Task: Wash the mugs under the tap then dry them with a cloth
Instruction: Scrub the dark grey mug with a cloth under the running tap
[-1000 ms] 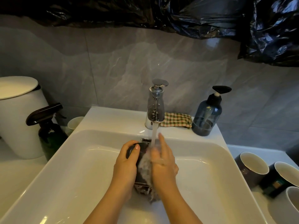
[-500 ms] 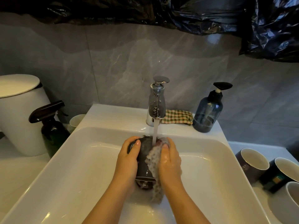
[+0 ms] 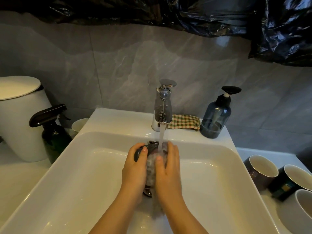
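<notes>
You are holding the dark mug [image 3: 150,148] low in the sink [image 3: 118,122] under the running tap [image 3: 163,105] — left hand [image 3: 135,169] fingers curling round its body, right hand [image 3: 167,169] wrapping a mesh scrubber [image 3: 150,173] against it — and, being wet, it is probably handling slick, rigid and breakable, so be gripping the body.

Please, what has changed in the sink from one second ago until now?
The right hand rubbed the mesh scrubber along the dark mug: it slid back toward the person, then forward again under the water stream. The left hand kept gripping the mug. The tap still runs; the three mugs beside the sink did not move.
</notes>
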Demonstrator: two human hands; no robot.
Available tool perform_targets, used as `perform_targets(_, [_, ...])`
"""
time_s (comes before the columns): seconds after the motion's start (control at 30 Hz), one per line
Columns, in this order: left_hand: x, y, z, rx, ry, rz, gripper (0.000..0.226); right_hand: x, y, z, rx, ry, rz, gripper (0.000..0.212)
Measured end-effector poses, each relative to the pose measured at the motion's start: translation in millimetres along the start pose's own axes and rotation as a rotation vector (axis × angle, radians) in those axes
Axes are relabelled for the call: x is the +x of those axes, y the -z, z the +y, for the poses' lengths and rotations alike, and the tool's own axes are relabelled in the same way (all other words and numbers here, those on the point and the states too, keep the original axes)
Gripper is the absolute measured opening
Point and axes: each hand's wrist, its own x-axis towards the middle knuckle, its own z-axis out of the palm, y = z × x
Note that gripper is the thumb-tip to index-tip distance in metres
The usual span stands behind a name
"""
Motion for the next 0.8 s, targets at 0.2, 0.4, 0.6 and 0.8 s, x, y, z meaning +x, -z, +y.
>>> perform_targets(0.2, [2.1,6.1,2.5,-0.079,0.067,-0.02,0.014,14.5,0.6,3.4,0.033,-0.123,0.068,0.046])
perform_targets(0.4, [2.7,3.3,2.7,-0.108,0.09,0.029,0.019,1.7,4.4,2.7,0.143,-0.093,-0.05,0.037])
perform_targets(0.6, [4.7,9.5,5.0,-0.128,0.106,-0.057,0.021,15.4,8.3,2.8,0.258,-0.113,-0.007,0.037])
perform_targets(0.8, [4.5,4.1,2.1,-0.125,0.104,-0.034,0.018,7.6,11.1,1.5,0.315,-0.195,-0.078,0.037])
